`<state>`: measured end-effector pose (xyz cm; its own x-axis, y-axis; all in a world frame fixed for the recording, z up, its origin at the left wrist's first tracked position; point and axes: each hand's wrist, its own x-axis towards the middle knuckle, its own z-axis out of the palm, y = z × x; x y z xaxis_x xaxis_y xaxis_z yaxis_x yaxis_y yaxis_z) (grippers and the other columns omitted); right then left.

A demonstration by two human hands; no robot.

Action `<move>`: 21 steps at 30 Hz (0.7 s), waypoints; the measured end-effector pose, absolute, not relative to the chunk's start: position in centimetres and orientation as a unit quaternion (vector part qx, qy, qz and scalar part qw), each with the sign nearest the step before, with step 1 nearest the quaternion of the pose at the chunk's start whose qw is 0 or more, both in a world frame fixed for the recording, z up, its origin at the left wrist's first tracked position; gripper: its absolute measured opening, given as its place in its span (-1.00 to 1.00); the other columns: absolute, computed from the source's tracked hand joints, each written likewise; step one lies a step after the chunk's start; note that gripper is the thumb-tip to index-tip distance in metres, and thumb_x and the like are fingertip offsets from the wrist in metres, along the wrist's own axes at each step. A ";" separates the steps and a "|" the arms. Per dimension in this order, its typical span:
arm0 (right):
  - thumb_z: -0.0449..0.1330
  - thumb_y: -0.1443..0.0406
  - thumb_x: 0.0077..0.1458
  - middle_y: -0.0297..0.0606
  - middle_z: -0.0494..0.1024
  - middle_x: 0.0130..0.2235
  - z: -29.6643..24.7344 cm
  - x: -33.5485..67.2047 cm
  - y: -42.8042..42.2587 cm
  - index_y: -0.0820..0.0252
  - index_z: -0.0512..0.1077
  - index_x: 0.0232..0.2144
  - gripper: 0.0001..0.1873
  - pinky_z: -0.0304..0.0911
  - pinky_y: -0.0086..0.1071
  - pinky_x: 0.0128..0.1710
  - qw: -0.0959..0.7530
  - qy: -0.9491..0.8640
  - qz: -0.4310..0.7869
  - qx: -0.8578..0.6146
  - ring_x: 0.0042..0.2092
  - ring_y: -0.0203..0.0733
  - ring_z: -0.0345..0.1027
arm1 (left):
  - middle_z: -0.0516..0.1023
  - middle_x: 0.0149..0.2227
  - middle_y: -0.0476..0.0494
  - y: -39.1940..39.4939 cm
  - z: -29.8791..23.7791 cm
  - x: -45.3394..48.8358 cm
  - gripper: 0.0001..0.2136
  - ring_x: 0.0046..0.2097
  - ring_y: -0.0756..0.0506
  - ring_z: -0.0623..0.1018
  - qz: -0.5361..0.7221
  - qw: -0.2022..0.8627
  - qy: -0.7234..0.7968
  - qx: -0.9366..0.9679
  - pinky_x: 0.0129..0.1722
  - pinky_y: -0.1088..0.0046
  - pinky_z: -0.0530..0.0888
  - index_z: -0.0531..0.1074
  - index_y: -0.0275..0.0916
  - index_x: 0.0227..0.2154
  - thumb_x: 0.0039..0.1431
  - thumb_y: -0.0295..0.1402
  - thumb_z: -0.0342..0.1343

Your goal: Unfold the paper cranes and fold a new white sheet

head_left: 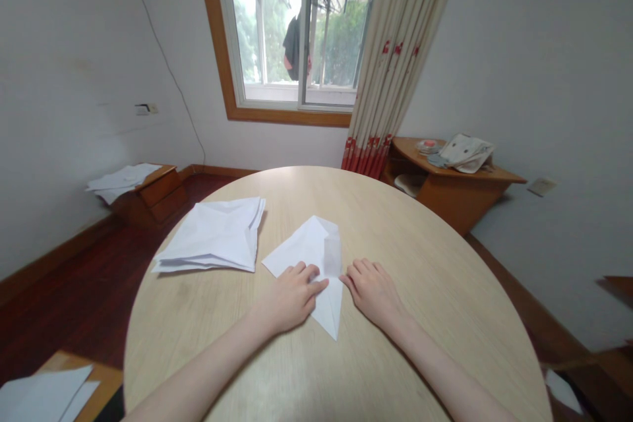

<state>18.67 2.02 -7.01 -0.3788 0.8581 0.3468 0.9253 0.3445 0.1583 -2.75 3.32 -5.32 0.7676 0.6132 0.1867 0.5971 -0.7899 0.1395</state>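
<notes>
The left hand (pixel 291 297) lies on top of a folded sheet (pixel 306 247) of white paper, knuckles raised and the forefinger stretched out along the paper. Its grip is not clamped on anything: the fingers press down rather than pinch, which seems meant to pin the sheet flat so that it cannot slide. The right hand (pixel 373 290) rests palm down just beside it, fingers straight and close together, their tips touching the sheet's edge on the side away from the left grip. Its grip is apart as well and holds nothing. Between the two sets of fingertips a narrow flap (pixel 332 254) stands turned over, greyer than the rest, and both hands appear placed to keep that crease in line.

The sheet lies on the round wooden surface (pixel 420 257), mostly ahead of the left grip, with one point running back between the wrists. Out beyond the left grip, apart from the sheet, sits a stack of sheets (pixel 215 237), loosely squared and within easy reach. Well beyond both hands are a low cabinet (pixel 158 190) bearing more paper, a corner shelf (pixel 459 181) with a cloth bag, a window (pixel 297 26) and a curtain (pixel 395 53).
</notes>
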 end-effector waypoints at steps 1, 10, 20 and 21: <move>-0.04 0.32 0.28 -0.17 0.47 -0.39 -7.1 18.6 2.0 0.23 0.39 -0.43 -0.71 0.13 -0.24 -0.29 0.099 -0.819 -0.167 -0.539 -0.29 -0.05 0.33 | 0.39 -0.06 -0.20 3.3 -5.3 -2.8 -0.64 -0.09 -0.20 0.35 0.114 0.040 0.322 0.939 -0.13 0.24 0.38 0.36 -0.15 0.04 0.20 -0.49 -0.06; -0.01 0.34 0.26 -0.23 0.46 -0.44 -7.2 19.1 2.1 0.22 0.39 -0.47 -0.71 0.11 -0.33 -0.34 0.131 -0.860 -0.096 -0.485 -0.35 -0.14 0.33 | 0.37 -0.03 -0.19 3.6 -5.3 -3.0 -0.68 -0.05 -0.18 0.34 0.142 0.095 0.320 0.932 -0.05 0.22 0.37 0.41 -0.13 0.00 0.23 -0.47 -0.07; 0.04 0.39 0.16 -0.26 0.45 -0.48 -6.1 18.6 1.2 0.21 0.39 -0.55 -0.74 0.11 -0.36 -0.34 0.141 -0.883 -0.016 -0.448 -0.38 -0.20 0.29 | 0.36 -0.03 -0.18 3.8 -5.4 -3.1 -0.66 -0.06 -0.18 0.34 0.150 0.108 0.316 0.931 -0.04 0.21 0.38 0.42 -0.10 0.01 0.22 -0.47 -0.05; 0.05 0.40 0.15 -0.27 0.45 -0.49 -6.0 18.5 1.1 0.22 0.40 -0.55 -0.74 0.11 -0.36 -0.34 0.139 -0.885 -0.014 -0.444 -0.39 -0.20 0.29 | 0.36 -0.03 -0.18 3.8 -5.4 -3.1 -0.66 -0.06 -0.18 0.34 0.151 0.109 0.315 0.931 -0.04 0.21 0.38 0.41 -0.10 0.02 0.22 -0.47 -0.05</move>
